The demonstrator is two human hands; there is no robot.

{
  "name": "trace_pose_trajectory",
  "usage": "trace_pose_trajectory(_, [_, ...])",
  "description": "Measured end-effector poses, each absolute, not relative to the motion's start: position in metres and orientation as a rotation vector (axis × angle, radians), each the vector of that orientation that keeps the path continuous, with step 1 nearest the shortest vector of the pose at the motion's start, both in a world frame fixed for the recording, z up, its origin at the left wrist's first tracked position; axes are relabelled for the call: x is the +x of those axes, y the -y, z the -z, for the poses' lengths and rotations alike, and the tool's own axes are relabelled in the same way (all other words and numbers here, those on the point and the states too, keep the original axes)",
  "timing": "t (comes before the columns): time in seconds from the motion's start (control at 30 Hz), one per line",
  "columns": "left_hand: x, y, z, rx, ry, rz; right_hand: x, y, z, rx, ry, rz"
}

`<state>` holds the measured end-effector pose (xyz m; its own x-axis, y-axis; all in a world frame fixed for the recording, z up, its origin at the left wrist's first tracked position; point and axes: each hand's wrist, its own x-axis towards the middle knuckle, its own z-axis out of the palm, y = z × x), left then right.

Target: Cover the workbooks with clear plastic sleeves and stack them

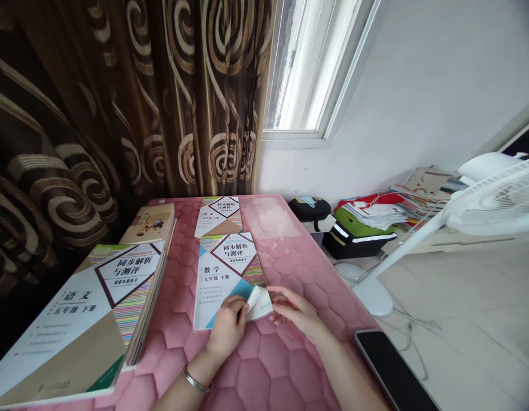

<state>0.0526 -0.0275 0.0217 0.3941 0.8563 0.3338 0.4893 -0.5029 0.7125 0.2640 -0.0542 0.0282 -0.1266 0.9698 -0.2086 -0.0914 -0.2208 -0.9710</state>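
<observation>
A maths workbook (219,279) with a white, blue and striped cover lies on the pink padded tabletop in front of me. My left hand (230,322) is closed at its lower edge, thumb and forefinger pinched by the lower right corner. A white paper surface (261,303) with faint bluish print shows there; whether it is an inner page or a separate slip, I cannot tell. On the right, my right hand (295,311) has its fingers apart, the forefinger reaching that paper's edge. A metal bangle circles my left wrist.
A tall stack topped by a Chinese-language workbook (88,319) stands at left, a brown-covered book (149,224) behind it. Another workbook (219,216) lies farther back. A black phone (392,368) sits at the right edge. Beyond are a white fan (375,285) and boxes (358,231).
</observation>
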Motion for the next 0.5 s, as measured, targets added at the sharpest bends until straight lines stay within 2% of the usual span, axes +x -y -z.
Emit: trace_pose_trajectory(0.5, [0.059, 0.036, -0.018, 2.417, -1.119, -1.006, 0.251, 0.05, -0.024, -1.273, 1.068, -1.368])
